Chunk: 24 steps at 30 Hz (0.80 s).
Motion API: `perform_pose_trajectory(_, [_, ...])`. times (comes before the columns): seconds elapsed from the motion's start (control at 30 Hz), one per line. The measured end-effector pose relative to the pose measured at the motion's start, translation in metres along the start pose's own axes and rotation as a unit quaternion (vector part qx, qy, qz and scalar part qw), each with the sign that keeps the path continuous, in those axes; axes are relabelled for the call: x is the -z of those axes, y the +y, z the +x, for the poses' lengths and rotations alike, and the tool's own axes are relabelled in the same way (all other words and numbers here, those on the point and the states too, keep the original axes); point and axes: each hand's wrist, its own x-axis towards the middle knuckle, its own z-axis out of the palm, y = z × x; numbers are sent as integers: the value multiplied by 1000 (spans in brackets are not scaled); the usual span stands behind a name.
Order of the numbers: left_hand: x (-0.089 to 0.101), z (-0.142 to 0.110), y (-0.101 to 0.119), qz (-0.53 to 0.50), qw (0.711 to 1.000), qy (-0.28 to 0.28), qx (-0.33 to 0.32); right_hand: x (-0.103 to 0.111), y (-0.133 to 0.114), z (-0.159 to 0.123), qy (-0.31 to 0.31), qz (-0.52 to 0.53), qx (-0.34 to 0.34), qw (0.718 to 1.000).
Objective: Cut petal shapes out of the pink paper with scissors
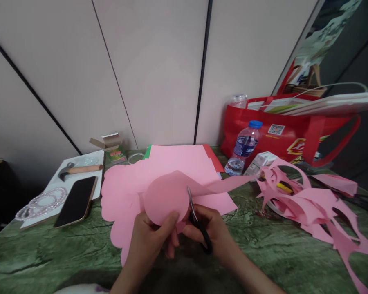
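My left hand [156, 237] pinches the lower edge of a rounded piece of pink paper [165, 198], thumb on top. Black-handled scissors [199, 226] are gripped in my right hand [210, 228], their blades pointing up along the right edge of that piece. From the same edge a strip of pink paper [221, 185] trails off to the right. Under and behind my hands lie pink sheets [180, 157] and a pink paper shape with a scalloped edge [118, 192]. Part of the scissors is hidden by my right fingers.
Pink offcuts [313, 208] pile up at the right. Behind them stand a water bottle [243, 149], a small white box [260, 163] and a red bag [276, 122]. At left are a phone [76, 202], a hammer [82, 168], beads [44, 202] and an open small box [115, 153].
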Motion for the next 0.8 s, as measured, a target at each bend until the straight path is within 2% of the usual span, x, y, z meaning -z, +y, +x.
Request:
perform_pose_trajectory(0.1, [1,1,-2,4,1000,-8,2,0,1,0,4,1,-9,1000])
perform_pose_trajectory(0.27, [0,0,-1,0,1000,22,-1,-1,-2,1,6,-8,-20,1000])
perform_pose_trajectory(0.8, [0,-1,2,2,998,51,-29,-1,1,0,10,-28,-46,998])
